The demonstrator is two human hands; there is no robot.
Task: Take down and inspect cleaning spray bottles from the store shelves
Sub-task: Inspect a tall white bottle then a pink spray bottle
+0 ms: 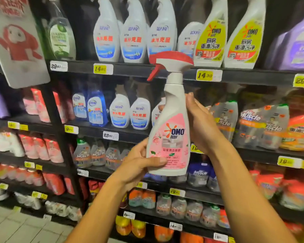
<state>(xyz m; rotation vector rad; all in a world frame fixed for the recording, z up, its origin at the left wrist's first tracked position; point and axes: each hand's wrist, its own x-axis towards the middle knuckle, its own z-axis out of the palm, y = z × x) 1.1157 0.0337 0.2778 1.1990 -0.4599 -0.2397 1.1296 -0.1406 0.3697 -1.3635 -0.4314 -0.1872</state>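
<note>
A white OMO spray bottle (170, 130) with a pink label and a red trigger head stands upright in front of the shelves, label facing me. My left hand (139, 163) grips its lower left side, thumb across the label. My right hand (200, 123) holds the bottle's right side and back, fingers reaching up toward the neck. Behind it the top shelf (130, 69) carries white spray bottles with blue labels (133, 35) and yellow-labelled OMO bottles (211, 41).
Black shelving fills the view, stocked with Mr Muscle bottles (253, 123), blue bottles (96, 109), red refill pouches (40, 148) and orange bottles (163, 232). A hanging sign (16, 41) juts out at upper left. Tiled floor (16, 228) shows at bottom left.
</note>
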